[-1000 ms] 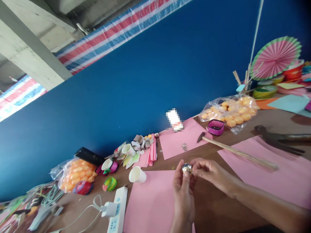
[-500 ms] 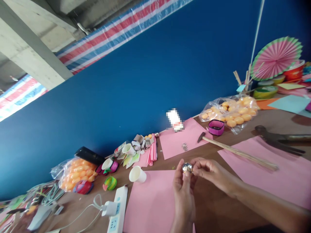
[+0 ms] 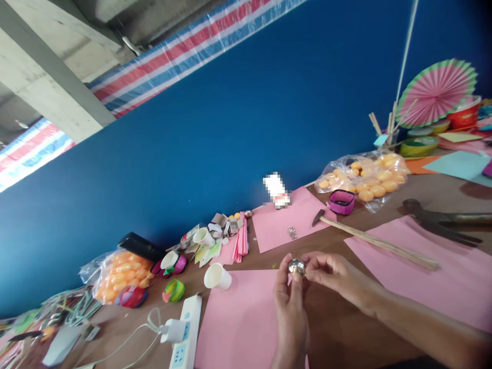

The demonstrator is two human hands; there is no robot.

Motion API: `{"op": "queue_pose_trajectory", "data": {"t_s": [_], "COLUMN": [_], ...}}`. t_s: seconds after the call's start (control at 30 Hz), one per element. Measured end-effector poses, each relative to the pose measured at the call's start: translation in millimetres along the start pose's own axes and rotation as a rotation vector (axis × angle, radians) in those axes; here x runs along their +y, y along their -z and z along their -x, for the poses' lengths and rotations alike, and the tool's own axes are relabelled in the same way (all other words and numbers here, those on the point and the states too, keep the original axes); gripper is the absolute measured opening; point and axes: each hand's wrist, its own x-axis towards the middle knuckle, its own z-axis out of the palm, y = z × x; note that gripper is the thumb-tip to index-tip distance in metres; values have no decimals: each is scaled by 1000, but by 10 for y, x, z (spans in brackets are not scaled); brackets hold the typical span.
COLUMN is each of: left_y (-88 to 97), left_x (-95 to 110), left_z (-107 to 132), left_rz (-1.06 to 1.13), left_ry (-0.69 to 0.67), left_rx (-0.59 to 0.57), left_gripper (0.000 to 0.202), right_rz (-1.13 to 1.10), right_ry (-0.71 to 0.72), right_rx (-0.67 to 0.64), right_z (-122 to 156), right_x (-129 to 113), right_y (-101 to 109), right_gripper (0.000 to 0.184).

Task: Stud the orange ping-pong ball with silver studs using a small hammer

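— Head view: what do the hands hold?
— A small shiny silver ball [image 3: 296, 266], pinched from both sides just above the table [image 3: 338, 328]. The left hand [image 3: 291, 312] grips it with thumb and fingers from below; the right hand [image 3: 333, 275] closes its fingertips on it from 3 o'clock, probably to steady it for close work.
— And containers?
— A clear bag [image 3: 365, 179] at 1 o'clock holds orange balls, and a second bag [image 3: 117, 277] at 9 o'clock holds more. A purple box [image 3: 341, 201] sits beside the first bag; its contents I cannot tell. A white paper cup [image 3: 217, 277] lies tipped over at 10 o'clock.
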Motion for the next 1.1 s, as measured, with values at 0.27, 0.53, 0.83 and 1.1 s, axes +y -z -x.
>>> {"op": "queue_pose_trajectory", "data": {"t_s": [0.27,0.53,0.83,1.1], "left_y": [48,48,40,40], "left_x": [-48,-85,-81,-116], "left_z": [-4,-8,-20,-4], "left_rz": [-101,-118,-173,-109], "left_ry": [-12,-47,-79,-64], "left_rx": [-1,-13,6,17], "left_gripper": [46,47,44,41], "right_rz": [-92,-83,-99,-116], "right_ry": [-28,-53,-55,-50], "right_rx": [34,68,85,94], "right_z": [12,38,22,7], "right_x": [-26,-2,31,47], "right_y": [-34,-52,-58,-77], "right_gripper": [17,18,16,18]}}
